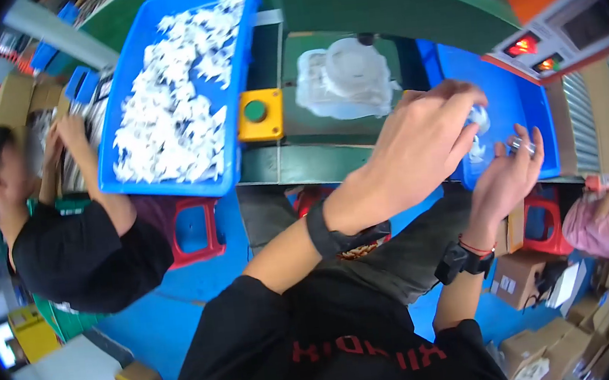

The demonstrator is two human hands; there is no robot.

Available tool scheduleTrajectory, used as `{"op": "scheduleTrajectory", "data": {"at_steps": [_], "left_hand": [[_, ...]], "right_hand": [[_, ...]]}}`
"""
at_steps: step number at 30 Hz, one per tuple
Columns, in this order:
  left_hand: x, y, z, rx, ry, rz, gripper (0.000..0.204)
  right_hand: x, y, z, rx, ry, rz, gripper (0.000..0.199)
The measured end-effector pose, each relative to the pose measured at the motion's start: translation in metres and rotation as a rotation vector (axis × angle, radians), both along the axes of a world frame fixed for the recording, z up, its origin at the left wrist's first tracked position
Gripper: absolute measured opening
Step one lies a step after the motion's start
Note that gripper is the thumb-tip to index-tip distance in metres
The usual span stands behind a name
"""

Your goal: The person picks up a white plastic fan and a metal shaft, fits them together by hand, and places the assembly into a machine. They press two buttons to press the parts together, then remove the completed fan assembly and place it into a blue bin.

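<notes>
My left hand (422, 144) is over the near left side of the right blue tray (545, 116). Its fingers curl and pinch at a pale, partly see-through rounded piece (480, 119), blurred and half hidden by the fingers. Lower and to the right, my right hand (506, 184) is turned palm up. A small shiny, silvery piece (521, 145) sits between its thumb and fingers. Beside the hands, a small white part (476, 151) shows against the blue tray; whether it lies there or hangs from my left hand, I cannot tell.
A blue tray (108, 170) heaped with small white parts (172, 92) stands left. Between the trays are a yellow box with a green button (255, 111) and a clouded plastic fixture (345, 78). A control box (562, 29) overhangs the right tray. A person (69, 215) works at left.
</notes>
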State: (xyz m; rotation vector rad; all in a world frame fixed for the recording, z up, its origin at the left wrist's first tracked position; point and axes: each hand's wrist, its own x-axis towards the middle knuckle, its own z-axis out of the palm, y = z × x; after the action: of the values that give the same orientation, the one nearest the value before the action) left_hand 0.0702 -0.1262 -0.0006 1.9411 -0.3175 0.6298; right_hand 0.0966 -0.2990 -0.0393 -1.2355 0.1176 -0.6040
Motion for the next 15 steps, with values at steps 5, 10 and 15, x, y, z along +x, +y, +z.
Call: {"op": "scheduleTrajectory", "data": {"at_steps": [5,10,15], "left_hand": [[-0.042,0.105,0.024,0.301,0.237,0.107,0.015],[-0.059,0.224,0.027,0.621,0.463,0.197,0.032],[-0.051,0.240,0.003,0.893,0.741,-0.089,0.044]], "right_hand": [[0.002,-0.004,0.000,-0.025,-0.068,0.088,0.033],[0.001,0.003,0.004,-0.135,-0.061,0.038,0.026],[0.001,-0.002,-0.002,-0.148,-0.088,0.038,0.023]]}}
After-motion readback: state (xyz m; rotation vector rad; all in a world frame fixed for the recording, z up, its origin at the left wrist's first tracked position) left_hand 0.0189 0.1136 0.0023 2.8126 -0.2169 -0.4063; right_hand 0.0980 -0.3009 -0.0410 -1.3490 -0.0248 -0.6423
